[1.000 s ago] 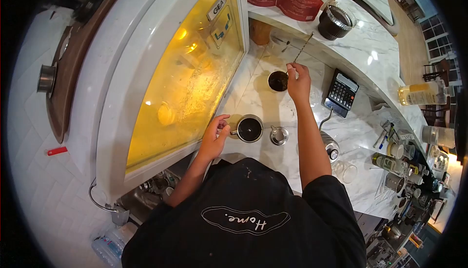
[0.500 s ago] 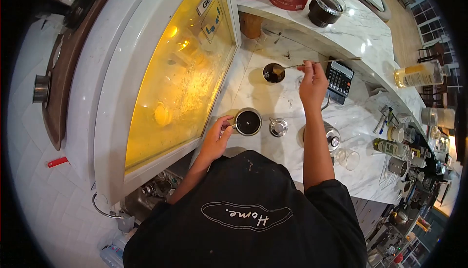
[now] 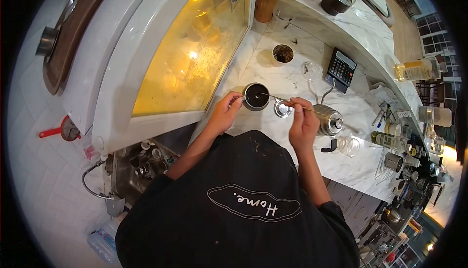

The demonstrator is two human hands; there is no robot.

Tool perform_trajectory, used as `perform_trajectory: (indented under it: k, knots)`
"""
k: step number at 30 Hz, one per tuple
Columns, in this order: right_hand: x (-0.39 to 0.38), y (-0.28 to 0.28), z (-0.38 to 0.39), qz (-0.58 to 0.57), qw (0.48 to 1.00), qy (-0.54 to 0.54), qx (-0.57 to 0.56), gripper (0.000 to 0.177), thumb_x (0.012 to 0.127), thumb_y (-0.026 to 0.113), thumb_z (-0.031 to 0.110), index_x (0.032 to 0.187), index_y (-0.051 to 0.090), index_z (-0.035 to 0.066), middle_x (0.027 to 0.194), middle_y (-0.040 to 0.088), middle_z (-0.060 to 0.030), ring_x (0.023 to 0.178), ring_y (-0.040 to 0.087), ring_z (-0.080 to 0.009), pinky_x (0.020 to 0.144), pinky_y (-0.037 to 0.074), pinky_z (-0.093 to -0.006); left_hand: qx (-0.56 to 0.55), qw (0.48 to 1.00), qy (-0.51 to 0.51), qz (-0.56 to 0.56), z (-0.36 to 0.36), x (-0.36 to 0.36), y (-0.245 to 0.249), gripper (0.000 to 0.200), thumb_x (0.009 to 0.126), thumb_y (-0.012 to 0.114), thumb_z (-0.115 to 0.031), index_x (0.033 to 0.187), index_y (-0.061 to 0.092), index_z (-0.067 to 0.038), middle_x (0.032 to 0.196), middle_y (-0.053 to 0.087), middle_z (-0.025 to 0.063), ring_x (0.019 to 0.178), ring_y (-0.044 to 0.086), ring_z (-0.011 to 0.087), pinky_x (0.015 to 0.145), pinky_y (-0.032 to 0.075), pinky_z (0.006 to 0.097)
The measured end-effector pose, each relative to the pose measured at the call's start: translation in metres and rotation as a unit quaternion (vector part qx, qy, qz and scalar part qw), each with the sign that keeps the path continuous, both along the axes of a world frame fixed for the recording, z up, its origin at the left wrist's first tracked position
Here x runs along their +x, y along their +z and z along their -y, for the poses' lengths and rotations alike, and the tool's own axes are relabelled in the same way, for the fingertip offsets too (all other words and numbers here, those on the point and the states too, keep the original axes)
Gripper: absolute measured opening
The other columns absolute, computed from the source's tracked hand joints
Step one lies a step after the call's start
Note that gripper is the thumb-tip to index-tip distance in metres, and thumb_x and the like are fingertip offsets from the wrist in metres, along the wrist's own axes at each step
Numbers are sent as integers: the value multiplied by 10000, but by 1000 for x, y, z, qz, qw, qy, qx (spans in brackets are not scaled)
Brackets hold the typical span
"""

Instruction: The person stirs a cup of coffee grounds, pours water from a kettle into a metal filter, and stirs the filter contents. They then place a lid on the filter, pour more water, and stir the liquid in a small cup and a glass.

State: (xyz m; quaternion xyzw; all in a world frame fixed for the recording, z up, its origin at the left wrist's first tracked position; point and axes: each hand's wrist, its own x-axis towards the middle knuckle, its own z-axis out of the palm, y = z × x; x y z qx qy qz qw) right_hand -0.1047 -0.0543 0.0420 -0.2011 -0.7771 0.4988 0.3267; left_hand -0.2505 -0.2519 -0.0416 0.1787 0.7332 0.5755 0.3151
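My left hand (image 3: pixel 225 114) is closed around the handle of a metal cup (image 3: pixel 255 109) holding dark liquid. In my right hand (image 3: pixel 304 127) is a long thin spoon (image 3: pixel 279 98), pinched near its middle; its tip is inside the metal cup, and its bowl is hidden by the liquid. Just right of that cup, a small metal lid-like piece (image 3: pixel 282 109) lies on the marble counter, partly behind the spoon. Farther back stands a small cup (image 3: pixel 282 63) with dark, grainy contents. A steel gooseneck kettle (image 3: pixel 330 122) is beside my right hand.
The open fridge door (image 3: pixel 190 63) with a yellow-lit pane borders the left side. A calculator (image 3: pixel 341 69) and a clear round lid (image 3: pixel 311 70) lie at the back. Glassware (image 3: pixel 352 147) and bottles (image 3: pixel 385 139) stand to the right. A raised marble ledge (image 3: pixel 375 36) runs behind.
My right hand has brought the spoon from the small back cup down into the metal cup. My left hand still holds the metal cup. The camera view has shifted.
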Motion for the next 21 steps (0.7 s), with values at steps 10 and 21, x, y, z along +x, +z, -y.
perform_trajectory:
  k: [10, 21]
  knots:
    - [-14, -18, 10, 48, 979, 78, 181, 173, 946, 654, 0, 1105, 693, 58, 1117, 696, -162, 1061, 640, -346, 915, 497, -429, 14, 1000, -17, -4, -2, -10, -9, 243, 1068, 570, -241, 1009, 644, -17, 883, 660, 24, 879, 622, 109, 834, 491, 288]
    - [-7, -14, 13, 67, 973, 101, 194, 162, 981, 612, -3, 1096, 721, 34, 1193, 697, -167, 1130, 646, -339, 935, 526, -411, 31, 999, -27, 7, -4, -18, -29, 256, 1051, 602, -230, 929, 662, -13, 876, 704, 41, 859, 644, 111, 830, 497, 295]
